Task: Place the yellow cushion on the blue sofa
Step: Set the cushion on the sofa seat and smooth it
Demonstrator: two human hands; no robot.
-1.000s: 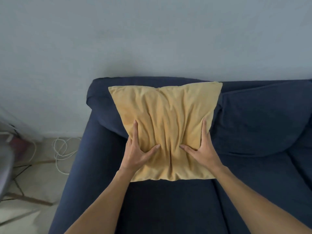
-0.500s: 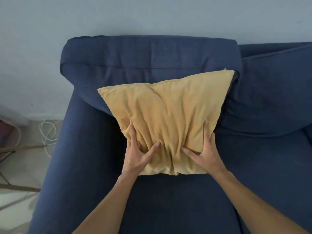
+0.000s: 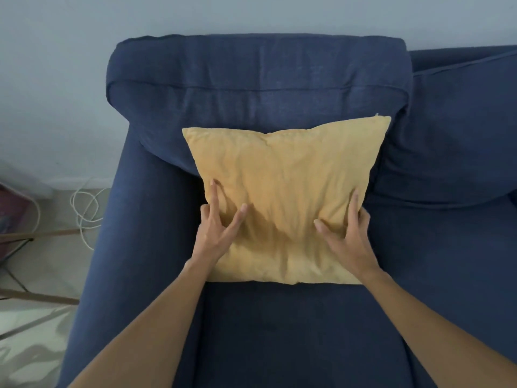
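Yellow cushion (image 3: 282, 197) leans on the blue sofa (image 3: 279, 331) back cushion (image 3: 251, 79), bottom edge on the seat. Our left hand (image 3: 216, 231) and right hand (image 3: 347, 233) lie open, flat on its lower corners, not gripping. Risk we see: let go and it slumps forward. Seat in front of cushion is free; armrest (image 3: 117, 247) left of it, floor cable (image 3: 84, 208) beyond.

no legible text, labels, brands or numbers: none on the yellow cushion (image 3: 282, 197), none on the blue sofa (image 3: 251, 88).
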